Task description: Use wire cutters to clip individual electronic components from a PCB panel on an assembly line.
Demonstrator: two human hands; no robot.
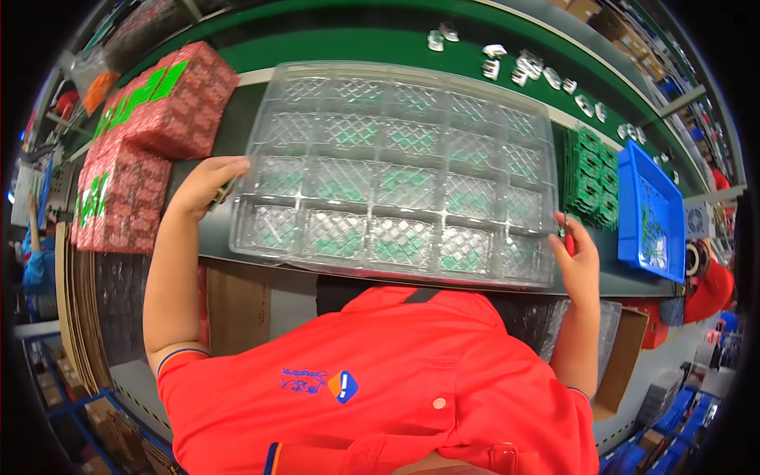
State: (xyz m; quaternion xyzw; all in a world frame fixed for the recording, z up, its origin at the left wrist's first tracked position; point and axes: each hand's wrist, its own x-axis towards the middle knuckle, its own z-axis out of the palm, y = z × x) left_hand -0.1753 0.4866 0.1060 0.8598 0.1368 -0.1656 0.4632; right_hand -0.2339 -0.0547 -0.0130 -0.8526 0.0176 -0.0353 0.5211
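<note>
A large clear plastic tray [382, 202], divided into several compartments with a diamond pattern, lies in front of me over the dark bench. Green pieces show through its compartments; whether they lie in it or under it, I cannot tell. My left hand [207, 186] pinches the tray's left edge, and something small and dark shows below its fingers. At the lower right edge, my right hand [578, 252] grips the tray. A small red-handled tool [568, 240] also sits in that hand, its kind mostly hidden by the fingers.
Red patterned boxes [186, 95] with green labels stand at left. Right of the tray are a stack of green lattice panels [590, 176] and a blue bin [651, 218] holding green scraps. Shiny parts [526, 67] lie on the green belt [348, 43] behind. Another person's red sleeve [710, 294] shows far right.
</note>
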